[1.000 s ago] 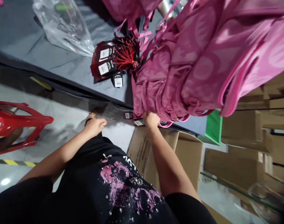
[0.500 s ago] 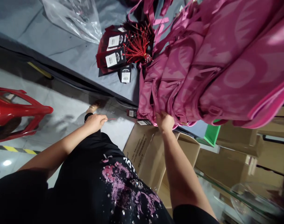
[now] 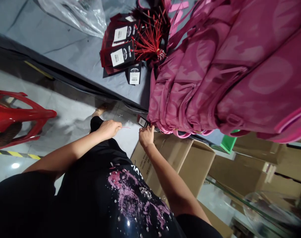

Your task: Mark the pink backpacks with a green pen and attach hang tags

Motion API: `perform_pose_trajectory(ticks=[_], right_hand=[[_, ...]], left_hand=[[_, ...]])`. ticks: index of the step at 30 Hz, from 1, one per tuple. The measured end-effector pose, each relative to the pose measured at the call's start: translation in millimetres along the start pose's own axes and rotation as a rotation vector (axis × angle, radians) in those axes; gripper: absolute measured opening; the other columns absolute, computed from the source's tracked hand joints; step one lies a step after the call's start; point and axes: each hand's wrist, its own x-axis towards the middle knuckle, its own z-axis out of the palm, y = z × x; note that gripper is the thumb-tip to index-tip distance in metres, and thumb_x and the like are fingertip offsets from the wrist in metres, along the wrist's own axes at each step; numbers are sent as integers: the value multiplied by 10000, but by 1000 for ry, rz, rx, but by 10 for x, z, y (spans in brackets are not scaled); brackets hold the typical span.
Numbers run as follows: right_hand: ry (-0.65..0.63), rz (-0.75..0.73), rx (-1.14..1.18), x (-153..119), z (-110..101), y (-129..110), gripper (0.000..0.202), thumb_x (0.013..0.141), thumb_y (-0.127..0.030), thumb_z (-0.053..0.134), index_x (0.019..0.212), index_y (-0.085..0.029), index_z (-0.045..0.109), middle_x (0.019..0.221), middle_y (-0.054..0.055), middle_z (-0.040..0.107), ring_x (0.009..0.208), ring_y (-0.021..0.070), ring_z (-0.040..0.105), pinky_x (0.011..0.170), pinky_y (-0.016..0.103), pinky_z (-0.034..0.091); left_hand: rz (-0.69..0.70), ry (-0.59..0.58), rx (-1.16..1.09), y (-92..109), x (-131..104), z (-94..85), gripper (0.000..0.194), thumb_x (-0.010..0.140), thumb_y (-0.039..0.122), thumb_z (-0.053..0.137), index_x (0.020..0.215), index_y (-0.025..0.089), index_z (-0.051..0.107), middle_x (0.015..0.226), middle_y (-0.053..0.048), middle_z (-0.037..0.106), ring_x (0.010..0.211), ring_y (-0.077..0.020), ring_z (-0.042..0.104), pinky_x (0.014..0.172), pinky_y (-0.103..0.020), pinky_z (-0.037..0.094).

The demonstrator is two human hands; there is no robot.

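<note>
My left hand (image 3: 108, 129) is closed in a pinch on a thin red string (image 3: 126, 127), whose end sticks out to the right above the floor. At the lower left corner of a pink patterned backpack (image 3: 162, 109), my right hand (image 3: 146, 136) has its fingers closed at a black hang tag (image 3: 142, 122); the fingers cover part of it. Several pink backpacks stand in a row on the grey-covered table (image 3: 73, 49). Left of them lie stacks of dark hang tags (image 3: 120, 56) with white barcode labels and a bundle of red strings (image 3: 150, 43).
A clear plastic bag (image 3: 83, 16) lies on the table. Below the table edge stands an open cardboard box (image 3: 170, 148), with more cartons (image 3: 239, 168) to the right. On the floor at left is a red plastic stool (image 3: 21, 114). A green object (image 3: 228, 142) shows beneath the backpacks.
My right hand has left the backpack's bottom edge and moved left to the hang tag. My left hand, still pinching the red string, has shifted slightly right.
</note>
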Motion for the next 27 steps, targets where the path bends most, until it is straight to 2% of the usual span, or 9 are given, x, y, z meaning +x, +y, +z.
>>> perform_pose_trajectory(ticks=[2, 4, 6, 13, 15, 18, 21, 24, 27], right_hand=[[-13, 39, -30, -107, 51, 85, 418, 904, -75, 350, 1202, -55, 642, 1094, 223, 672, 1117, 347, 501, 1031, 529, 229], [-3, 86, -54, -179, 87, 167, 492, 920, -74, 300, 1361, -46, 516, 1198, 249, 617, 1114, 348, 495, 983, 519, 263], [14, 106, -66, -203, 108, 224, 514, 935, -87, 274, 1420, -60, 444, 1228, 251, 587, 1087, 333, 500, 934, 487, 296], [70, 94, -71, -240, 83, 360, 353, 954, -172, 341, 1190, -105, 596, 1018, 180, 639, 938, 272, 557, 825, 396, 357], [86, 108, -60, -244, 38, 399, 386, 959, -191, 355, 1279, -86, 544, 1003, 182, 652, 939, 268, 581, 822, 387, 386], [90, 165, -32, -176, -82, 420, 513, 970, -228, 354, 1445, -34, 360, 978, 193, 674, 918, 267, 636, 774, 362, 446], [51, 244, 3, -17, -240, 394, 578, 975, -211, 307, 1517, -38, 207, 872, 167, 703, 781, 264, 692, 657, 339, 483], [-22, 306, 36, 148, -380, 365, 615, 944, -139, 320, 1538, -69, 176, 795, 156, 717, 723, 281, 717, 621, 349, 506], [-100, 326, 76, 238, -465, 371, 656, 898, -69, 368, 1536, -104, 223, 846, 181, 729, 788, 288, 732, 667, 363, 524]], left_hand=[[-16, -16, 0, -22, -26, 29, 259, 927, 277, 460, 975, 249, 713, 934, -45, 740, 897, -238, 675, 685, -288, 417], [-24, -29, -2, -24, -45, 65, 263, 930, 280, 454, 964, 249, 714, 928, -48, 739, 888, -241, 678, 683, -289, 423], [-22, -31, -7, -14, -50, 100, 268, 933, 284, 449, 964, 249, 713, 936, -53, 739, 888, -246, 681, 684, -292, 430], [-29, 44, -60, 9, 26, 110, 255, 928, 278, 459, 967, 253, 710, 912, -51, 741, 865, -235, 692, 694, -285, 448], [-33, 69, -78, 15, 51, 89, 268, 932, 280, 444, 970, 255, 708, 920, -50, 742, 871, -235, 692, 694, -286, 446], [-39, 93, -97, 38, 81, 54, 281, 931, 278, 434, 992, 261, 707, 941, -51, 744, 882, -237, 690, 700, -290, 442], [-32, 102, -106, 72, 112, 6, 289, 931, 281, 430, 1010, 273, 708, 959, -44, 746, 903, -237, 687, 705, -289, 431], [-26, 96, -101, 97, 144, -71, 288, 935, 300, 432, 1005, 278, 710, 947, -37, 748, 887, -227, 686, 681, -278, 410], [-25, 89, -87, 95, 173, -166, 277, 939, 327, 441, 998, 278, 707, 939, -33, 748, 865, -216, 682, 642, -264, 384]])
